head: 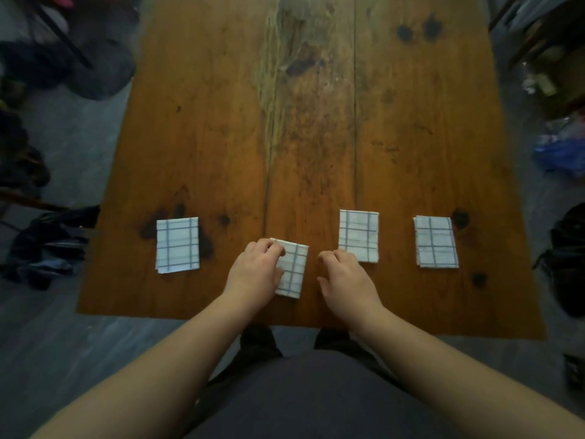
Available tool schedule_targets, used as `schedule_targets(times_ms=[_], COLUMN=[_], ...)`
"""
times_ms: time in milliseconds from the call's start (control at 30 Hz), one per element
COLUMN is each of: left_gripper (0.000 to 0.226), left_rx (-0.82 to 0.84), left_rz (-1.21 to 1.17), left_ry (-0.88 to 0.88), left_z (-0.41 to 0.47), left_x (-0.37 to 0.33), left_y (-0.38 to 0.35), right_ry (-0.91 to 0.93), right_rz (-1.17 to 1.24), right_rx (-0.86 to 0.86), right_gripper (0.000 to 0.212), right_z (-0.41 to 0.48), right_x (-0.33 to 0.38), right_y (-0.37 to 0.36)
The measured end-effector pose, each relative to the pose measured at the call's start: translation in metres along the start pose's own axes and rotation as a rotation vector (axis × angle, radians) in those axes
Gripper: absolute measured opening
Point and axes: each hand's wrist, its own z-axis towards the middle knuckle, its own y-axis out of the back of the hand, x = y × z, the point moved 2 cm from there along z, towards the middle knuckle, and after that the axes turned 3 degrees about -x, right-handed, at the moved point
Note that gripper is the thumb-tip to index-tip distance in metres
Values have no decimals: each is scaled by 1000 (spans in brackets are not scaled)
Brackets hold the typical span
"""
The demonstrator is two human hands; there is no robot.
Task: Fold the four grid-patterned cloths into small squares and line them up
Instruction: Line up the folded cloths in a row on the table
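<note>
Several white cloths with a blue grid lie folded small near the front of the wooden table (221,137). The leftmost cloth (178,244) lies flat and alone. A second cloth (292,270) sits closer to the front edge and slightly tilted; my left hand (257,272) rests on its left side, fingers curled over its far left corner. A third cloth (358,234) lies to the right, its near left corner partly hidden by my right hand (343,274), which has loosely curled fingers and holds nothing. The rightmost cloth (436,241) lies flat.
Dark clothing (47,245) is heaped on the floor to the left of the table. Dark bags (569,258) and a blue bag (560,153) lie to the right. The table's front edge runs just under my wrists.
</note>
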Motion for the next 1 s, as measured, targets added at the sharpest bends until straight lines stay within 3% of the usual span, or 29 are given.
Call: schedule_targets(times_ms=[300, 467, 1000], left_gripper=[61, 60, 47], left_rx=[148, 117, 34], left_rz=[34, 53, 27], left_ry=[-153, -211, -115], left_z=[-28, -25, 30], left_x=[65, 63, 53], left_y=[-2, -7, 7], right_ry=[-171, -159, -79], right_rz=[-68, -102, -86], right_rx=[70, 25, -43], right_gripper=[53, 45, 34], right_z=[-12, -12, 45], right_x=[61, 65, 55], right_y=[-53, -57, -38])
